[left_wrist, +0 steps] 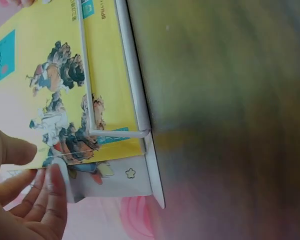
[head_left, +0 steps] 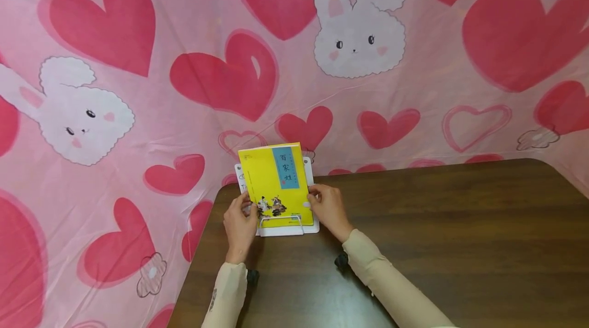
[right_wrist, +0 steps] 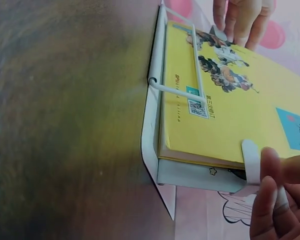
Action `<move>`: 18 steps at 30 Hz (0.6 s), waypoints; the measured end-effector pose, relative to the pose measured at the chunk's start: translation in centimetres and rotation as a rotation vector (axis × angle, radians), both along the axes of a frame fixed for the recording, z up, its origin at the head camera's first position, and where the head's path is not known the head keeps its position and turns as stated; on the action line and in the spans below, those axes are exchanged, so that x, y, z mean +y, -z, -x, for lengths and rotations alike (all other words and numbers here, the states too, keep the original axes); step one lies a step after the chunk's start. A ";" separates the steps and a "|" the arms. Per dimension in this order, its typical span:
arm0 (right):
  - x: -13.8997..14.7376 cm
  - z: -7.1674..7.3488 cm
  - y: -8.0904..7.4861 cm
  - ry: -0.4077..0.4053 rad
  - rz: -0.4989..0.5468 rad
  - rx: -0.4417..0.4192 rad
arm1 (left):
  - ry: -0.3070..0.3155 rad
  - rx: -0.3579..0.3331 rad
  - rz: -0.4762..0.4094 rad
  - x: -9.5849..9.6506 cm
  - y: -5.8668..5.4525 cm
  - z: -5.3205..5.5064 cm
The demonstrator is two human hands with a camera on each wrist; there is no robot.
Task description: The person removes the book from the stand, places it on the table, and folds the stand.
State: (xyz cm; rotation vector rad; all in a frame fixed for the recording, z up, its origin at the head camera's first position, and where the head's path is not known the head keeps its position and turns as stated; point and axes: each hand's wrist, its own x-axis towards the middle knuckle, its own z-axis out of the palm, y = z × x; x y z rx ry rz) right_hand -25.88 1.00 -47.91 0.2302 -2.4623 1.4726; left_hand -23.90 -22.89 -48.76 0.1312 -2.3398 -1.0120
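A yellow book point(head_left: 264, 174) with a blue title panel stands tilted back on a white book stand point(head_left: 313, 227). The stand's wire bar point(left_wrist: 87, 75) crosses the lower part of the cover. My left hand point(head_left: 240, 223) is at the book's left edge, its fingers on the stand's left side clip point(left_wrist: 63, 172) and its thumb by the cover. On the other side, my right hand point(head_left: 330, 208) pinches the right side clip point(right_wrist: 251, 162), which overlaps the book's edge. Most of the stand's back plate is hidden behind the book.
The stand is on a dark brown wooden table point(head_left: 442, 236), near its far left corner. A pink cloth point(head_left: 184, 113) printed with hearts and rabbits hangs close behind and to the left. Small black devices point(head_left: 341, 261) are strapped at both wrists.
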 end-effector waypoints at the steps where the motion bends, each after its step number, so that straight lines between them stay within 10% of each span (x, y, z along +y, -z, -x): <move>1: -0.1 0.0 0.1 0.007 0.004 0.002 | -0.008 0.020 0.003 -0.1 0.1 0.1; 18: -0.2 -0.1 0.4 0.018 0.064 0.014 | 0.005 0.039 -0.075 -0.8 -0.2 0.2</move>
